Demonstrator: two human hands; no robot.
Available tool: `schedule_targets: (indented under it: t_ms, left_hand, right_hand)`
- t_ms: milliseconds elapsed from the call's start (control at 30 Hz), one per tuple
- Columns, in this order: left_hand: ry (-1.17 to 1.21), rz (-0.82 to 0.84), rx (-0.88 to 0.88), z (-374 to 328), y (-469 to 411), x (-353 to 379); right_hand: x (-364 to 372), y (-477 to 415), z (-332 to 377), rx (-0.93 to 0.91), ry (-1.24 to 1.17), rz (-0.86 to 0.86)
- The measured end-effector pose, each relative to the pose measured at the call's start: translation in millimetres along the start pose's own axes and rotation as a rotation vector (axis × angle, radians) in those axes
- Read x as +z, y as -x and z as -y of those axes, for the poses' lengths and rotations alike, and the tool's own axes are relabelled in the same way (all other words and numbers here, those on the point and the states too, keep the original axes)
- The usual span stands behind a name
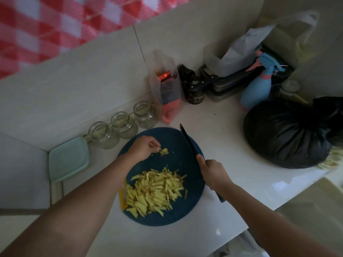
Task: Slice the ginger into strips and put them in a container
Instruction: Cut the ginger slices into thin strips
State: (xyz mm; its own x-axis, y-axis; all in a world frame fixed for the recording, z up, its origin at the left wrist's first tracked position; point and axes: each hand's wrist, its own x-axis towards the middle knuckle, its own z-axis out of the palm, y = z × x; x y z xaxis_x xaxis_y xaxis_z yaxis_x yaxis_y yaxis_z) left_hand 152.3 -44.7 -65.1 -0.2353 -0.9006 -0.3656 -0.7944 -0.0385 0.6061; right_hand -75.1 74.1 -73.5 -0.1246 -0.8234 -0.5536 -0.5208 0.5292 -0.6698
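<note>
While left hand point(146, 147) pinches a ginger nub point(164, 151) at the blue cutting board's point(178, 214) far side, right hand point(213, 173) grips knife point(189, 140); ginger strips point(156, 190) heaped near side. Probably final slicing: steady nub, cut.

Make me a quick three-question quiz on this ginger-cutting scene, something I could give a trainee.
1. True or false: the right hand grips the knife while the left hand holds a small ginger piece at its fingertips.
2. How many glass jars stand in a row along the wall? A) two B) three C) five
3. Fill in: the pile of ginger strips lies on the round blue ____.

Key: 1 true; 2 B; 3 cutting board.
</note>
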Motion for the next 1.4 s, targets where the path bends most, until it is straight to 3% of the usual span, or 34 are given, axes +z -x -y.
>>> schedule_targets:
  t_ms: [200, 667, 900, 1233, 1400]
  left_hand:
    - [0.037, 0.102, 0.025, -7.0, 2.2, 5.1]
    - [0.040, 0.136, 0.028, -19.8, 3.8, 8.6]
    - [-0.059, 0.044, 0.052, -26.1, 6.8, 15.6]
    - [0.053, -0.053, -0.167, -43.2, 25.4, 46.2]
    - [-0.003, -0.170, -0.100, -47.8, 23.7, 39.2]
  right_hand:
    - [1.1, 0.3, 0.5, 0.003, 0.002, -0.001]
    - [0.5, -0.3, 0.5, 0.012, 0.002, 0.004]
    - [0.0, 0.7, 0.8, 0.009, 0.003, 0.004]
    - [-4.8, 1.4, 2.2, -0.021, 0.045, 0.014]
    - [-3.3, 2.7, 0.8, -0.014, 0.040, 0.013]
